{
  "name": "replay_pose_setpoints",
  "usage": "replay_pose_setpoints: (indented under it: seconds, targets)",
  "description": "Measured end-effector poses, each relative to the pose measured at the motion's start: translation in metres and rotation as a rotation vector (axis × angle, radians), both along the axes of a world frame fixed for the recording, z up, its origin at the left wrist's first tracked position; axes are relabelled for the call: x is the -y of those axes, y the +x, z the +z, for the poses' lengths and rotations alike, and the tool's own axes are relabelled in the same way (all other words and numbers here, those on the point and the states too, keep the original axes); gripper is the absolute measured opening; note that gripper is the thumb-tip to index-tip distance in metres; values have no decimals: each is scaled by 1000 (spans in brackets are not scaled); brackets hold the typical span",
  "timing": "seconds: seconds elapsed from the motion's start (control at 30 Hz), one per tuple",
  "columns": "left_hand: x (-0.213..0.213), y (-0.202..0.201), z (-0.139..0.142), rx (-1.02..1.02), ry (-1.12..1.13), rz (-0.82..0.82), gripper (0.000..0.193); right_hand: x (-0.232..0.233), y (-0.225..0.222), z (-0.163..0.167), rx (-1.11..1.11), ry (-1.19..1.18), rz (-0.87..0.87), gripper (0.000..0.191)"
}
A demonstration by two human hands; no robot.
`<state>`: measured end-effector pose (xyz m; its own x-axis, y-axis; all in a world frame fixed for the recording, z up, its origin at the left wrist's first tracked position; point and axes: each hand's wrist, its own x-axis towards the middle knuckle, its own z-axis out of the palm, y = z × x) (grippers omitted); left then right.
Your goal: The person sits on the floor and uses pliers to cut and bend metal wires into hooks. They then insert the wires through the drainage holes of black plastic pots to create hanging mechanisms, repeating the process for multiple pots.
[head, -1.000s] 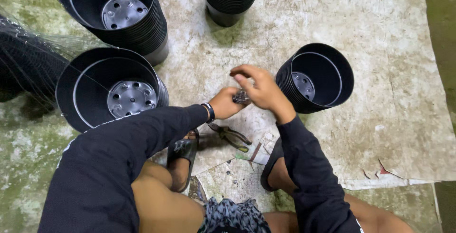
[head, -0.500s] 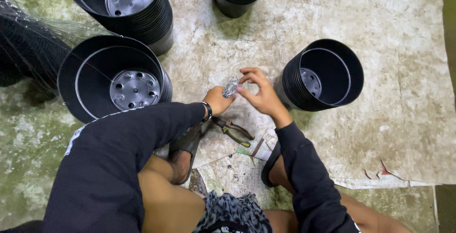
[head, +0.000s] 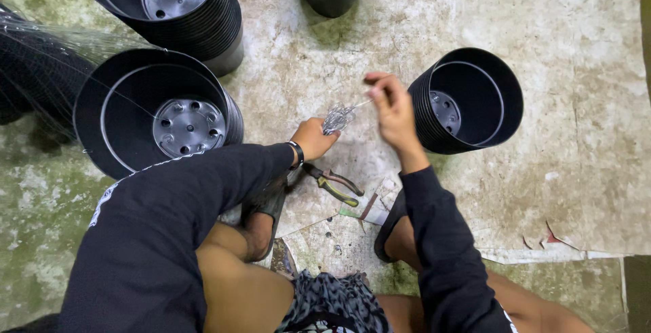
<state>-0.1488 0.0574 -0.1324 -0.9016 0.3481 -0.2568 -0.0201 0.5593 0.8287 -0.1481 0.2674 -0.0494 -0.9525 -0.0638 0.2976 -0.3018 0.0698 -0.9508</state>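
Left hand: the left hand (head: 313,138) is closed in a fist around a small bundle of thin silvery wire pieces (head: 337,117), held low over the floor between the knees.
Right hand: the right hand (head: 391,106) is raised just beside the bundle, thumb and forefinger pinched together on a single fine strand that runs back to the bundle; the two hands are close but not touching.
Wire: thin, shiny, springy-looking metal, bunched and slightly tangled at the fist; the number of pieces is too fine to tell.
Progress: one strand is partly drawn out of the bundle and the rest remain gripped; no wire shows on any pot, so by my judgement the work is at an early stage.
Pliers: a pair of pliers with yellow-green handles (head: 333,182) lies on the floor just below the left hand, untouched.
Pots on the right: a nested stack of round black plastic pots (head: 468,102) lies tilted on its side near the right hand, mouth toward the camera, with a holed base and a ribbed edge of stacked rims.
Pots on the left: two more stacks of black plastic pots (head: 146,112) with grey perforated bases, smooth and matte inside.
Floor: a rough, stained concrete floor (head: 563,170), mossy green at the left, with peeling paint flakes.
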Motion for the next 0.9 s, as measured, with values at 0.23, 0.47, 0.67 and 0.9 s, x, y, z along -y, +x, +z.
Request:
replay_pose_setpoints:
  seconds: [0.23,0.47,0.67,0.9]
  targets:
    - [-3,-7,17,-56,47,-129,32,-77,-17,44,-56,-390,-315,17]
    - [-9,-27,9,-81,78,-114,37,-167,-1,80,-363,-676,-491,35]
    - [7,-47,-18,-95,-31,20,41,-168,9,74,-417,-604,-442,34]
    - [19,-79,-14,-67,-284,54,45,-93,2,58,-261,-586,-226,16]
